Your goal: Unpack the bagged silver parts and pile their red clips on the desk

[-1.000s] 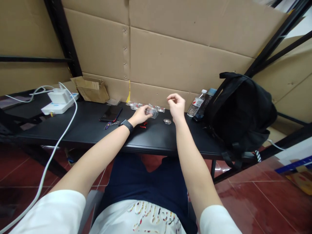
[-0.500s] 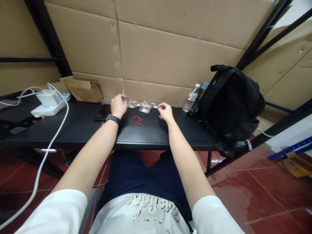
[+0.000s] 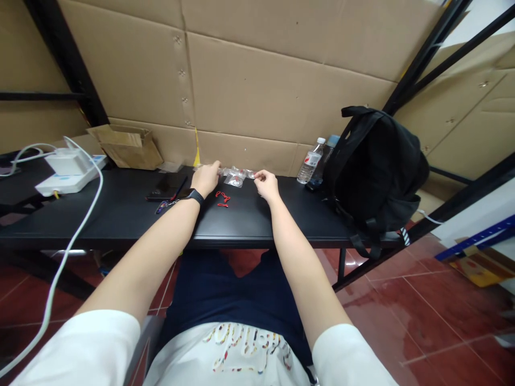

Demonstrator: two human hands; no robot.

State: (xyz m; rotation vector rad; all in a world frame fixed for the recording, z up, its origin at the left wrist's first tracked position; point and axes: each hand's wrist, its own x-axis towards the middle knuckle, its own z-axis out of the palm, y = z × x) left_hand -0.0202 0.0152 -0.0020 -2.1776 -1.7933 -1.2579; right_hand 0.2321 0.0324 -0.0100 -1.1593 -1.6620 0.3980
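Several small clear plastic bags (image 3: pixel 234 179) with red bits inside lie in a row on the black table (image 3: pixel 241 225), near the cardboard wall. My left hand (image 3: pixel 206 179), with a dark band on its wrist, is at the row's left end. Its fingers are bent down and closed on a clear bag, mostly hidden by the hand. At the right end is my right hand (image 3: pixel 266 185), thumb and fingertips pinched together beside the last bag; what they hold is hidden. Between the hands and closer to me lie several short red cord loops (image 3: pixel 222 199).
To the right stand a water bottle (image 3: pixel 310 161), a second bottle (image 3: pixel 329 153) and a black backpack (image 3: pixel 374 182). On the left are a brown paper bag (image 3: pixel 131 147), a dark phone-like object (image 3: pixel 163 190) and a white power strip (image 3: pixel 66 179) with a trailing cable.
My left hand has moved right and down to the bag row with the clear bag. My right hand stays near the row's right end. The view has shifted slightly.
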